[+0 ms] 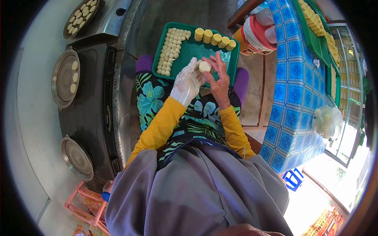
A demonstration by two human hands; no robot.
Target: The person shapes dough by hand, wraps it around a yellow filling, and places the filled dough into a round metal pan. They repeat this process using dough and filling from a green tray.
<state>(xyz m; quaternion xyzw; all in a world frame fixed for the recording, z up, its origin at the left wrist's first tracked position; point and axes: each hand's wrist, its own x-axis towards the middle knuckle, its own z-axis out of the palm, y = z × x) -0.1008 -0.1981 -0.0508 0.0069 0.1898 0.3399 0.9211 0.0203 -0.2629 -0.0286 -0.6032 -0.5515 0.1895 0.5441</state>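
A round, pale dough piece (204, 67) is held between my two hands over the green tray (193, 50). My left hand (186, 84), in a clear glove, has its fingers closed at the dough's left side. My bare right hand (219, 80) pinches the dough's right edge with thumb and fingers. Rows of small whitish dough balls (169, 49) fill the tray's left part. Along its upper right stand several short stacks of yellow discs (207, 36). The tray rests on my lap, over a flowered cloth.
At the left, a black stove (94, 90) carries round pans, one (59, 86) with several dough pieces. A farther pan (80, 17) is full of them. At the right stands a table with a blue checked cloth (286, 98); a red-lidded bucket (252, 36) is beside it.
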